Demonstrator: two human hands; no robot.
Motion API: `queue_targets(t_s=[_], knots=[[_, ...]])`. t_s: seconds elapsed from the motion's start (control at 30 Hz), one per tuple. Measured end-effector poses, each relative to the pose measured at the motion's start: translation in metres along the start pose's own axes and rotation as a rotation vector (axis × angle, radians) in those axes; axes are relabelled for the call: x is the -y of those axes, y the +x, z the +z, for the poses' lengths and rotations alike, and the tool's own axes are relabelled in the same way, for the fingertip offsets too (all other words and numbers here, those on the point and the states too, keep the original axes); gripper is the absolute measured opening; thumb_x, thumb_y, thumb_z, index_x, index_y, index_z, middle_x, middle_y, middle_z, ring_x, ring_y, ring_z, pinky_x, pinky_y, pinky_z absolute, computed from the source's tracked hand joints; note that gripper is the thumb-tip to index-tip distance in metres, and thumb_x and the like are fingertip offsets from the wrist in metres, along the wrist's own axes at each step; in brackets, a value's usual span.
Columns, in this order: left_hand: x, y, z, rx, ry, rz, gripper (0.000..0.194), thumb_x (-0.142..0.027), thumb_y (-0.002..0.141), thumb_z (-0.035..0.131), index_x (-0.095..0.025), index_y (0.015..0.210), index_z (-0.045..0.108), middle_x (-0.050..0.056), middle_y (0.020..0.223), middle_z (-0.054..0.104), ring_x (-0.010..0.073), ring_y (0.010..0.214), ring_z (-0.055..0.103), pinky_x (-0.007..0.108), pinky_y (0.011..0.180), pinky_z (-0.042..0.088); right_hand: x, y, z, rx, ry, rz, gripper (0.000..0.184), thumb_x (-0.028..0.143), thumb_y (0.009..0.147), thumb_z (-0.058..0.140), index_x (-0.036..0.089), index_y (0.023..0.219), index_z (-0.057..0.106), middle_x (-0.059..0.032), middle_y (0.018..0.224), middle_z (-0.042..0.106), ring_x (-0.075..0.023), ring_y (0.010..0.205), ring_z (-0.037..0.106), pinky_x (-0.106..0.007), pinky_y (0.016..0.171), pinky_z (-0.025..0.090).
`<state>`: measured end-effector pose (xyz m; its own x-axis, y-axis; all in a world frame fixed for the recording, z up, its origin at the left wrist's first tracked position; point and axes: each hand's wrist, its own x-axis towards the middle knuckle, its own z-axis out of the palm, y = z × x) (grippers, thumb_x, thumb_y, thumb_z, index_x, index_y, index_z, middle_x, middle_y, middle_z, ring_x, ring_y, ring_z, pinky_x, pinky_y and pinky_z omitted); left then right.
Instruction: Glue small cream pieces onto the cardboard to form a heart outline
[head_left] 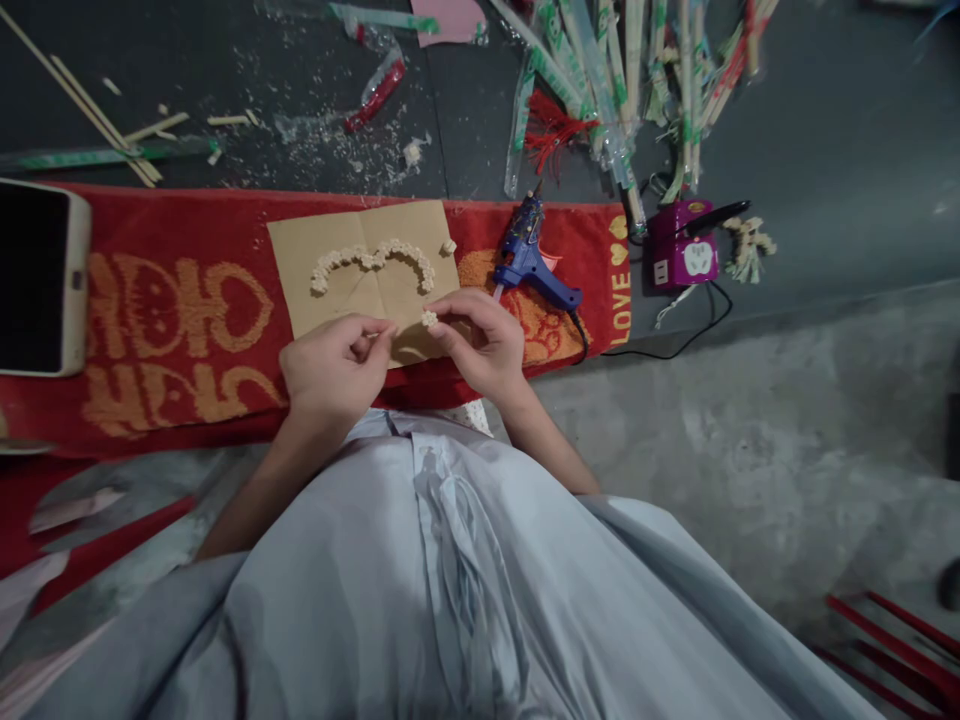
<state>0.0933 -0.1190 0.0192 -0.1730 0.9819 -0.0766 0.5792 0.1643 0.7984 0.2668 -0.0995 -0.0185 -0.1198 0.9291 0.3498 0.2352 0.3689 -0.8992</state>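
A brown sheet of card (337,228) with a fold down its middle lies on a red towel (172,225). Small cream-coloured pieces form a curved double arch (390,247) on the card. My right hand (487,345) pinches one cream flower-like piece (429,318) between thumb and fingertips, over the card's lower right. To its left, my left hand (334,365) has thumb and forefinger pressed together; whatever sits between them is too small to make out. One loose cream piece (448,246) rests near the card's right edge. A blue glue gun (529,262) lies right of the card.
At left lies a tablet-like device (45,280). Thin sticks (97,110) and white crumbs litter the dark table behind. Wrapped sticks (600,70) and a red tassel (555,130) lie at the back right, near a purple box (681,245) and black cable (701,340).
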Motion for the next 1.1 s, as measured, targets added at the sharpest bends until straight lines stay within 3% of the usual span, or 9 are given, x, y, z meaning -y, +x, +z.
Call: queue_targets(t_s=[0.13,0.27,0.43,0.83,1.1], knots=[[0.000,0.002,-0.002,0.063,0.085,0.067,0.007,-0.025,0.073,0.070,-0.028,0.078,0.075,-0.004,0.053,0.050,0.0123,0.050,0.041,0.027,0.051,0.028,0.001,-0.001,-0.001,-0.039,-0.021,-0.040,0.022,0.040,0.090,0.061,0.020,0.092,0.070,-0.0047,0.087,0.071,-0.0157,0.084,0.064,-0.033,0.080,0.053],[0.000,-0.004,0.005,0.096,-0.089,0.061,0.018,-0.034,0.080,0.068,-0.028,0.095,0.077,-0.005,0.055,0.052,0.0088,0.047,0.038,0.026,0.049,0.030,0.001,-0.002,-0.002,-0.021,-0.109,-0.027,0.020,0.038,0.091,0.060,0.021,0.095,0.071,-0.0052,0.088,0.069,-0.0155,0.083,0.062,-0.032,0.077,0.053],[0.000,-0.002,0.015,0.105,-0.167,0.046,0.027,-0.041,0.080,0.068,-0.020,0.095,0.077,-0.007,0.053,0.051,0.0046,0.046,0.037,0.021,0.046,0.029,-0.004,-0.004,-0.002,-0.011,-0.228,-0.066,0.023,0.039,0.093,0.058,0.022,0.098,0.072,-0.0045,0.086,0.065,-0.0156,0.082,0.060,-0.033,0.076,0.050],[0.004,0.004,0.022,0.045,0.322,0.275,0.025,-0.033,0.088,0.058,-0.023,0.103,0.075,-0.001,0.065,0.068,0.0113,0.059,0.057,0.024,0.060,0.041,-0.007,0.001,0.000,0.028,-0.482,-0.135,0.020,0.034,0.095,0.057,0.022,0.095,0.072,-0.0044,0.083,0.063,-0.0165,0.081,0.053,-0.034,0.073,0.043],[-0.004,0.012,0.023,0.106,0.413,0.223,0.030,-0.039,0.091,0.053,-0.022,0.102,0.074,0.004,0.078,0.073,0.0163,0.074,0.066,0.026,0.071,0.047,-0.003,0.008,-0.005,0.094,-0.481,-0.132,0.020,0.027,0.097,0.053,0.019,0.102,0.071,-0.0056,0.087,0.064,-0.0168,0.084,0.053,-0.034,0.075,0.043]])
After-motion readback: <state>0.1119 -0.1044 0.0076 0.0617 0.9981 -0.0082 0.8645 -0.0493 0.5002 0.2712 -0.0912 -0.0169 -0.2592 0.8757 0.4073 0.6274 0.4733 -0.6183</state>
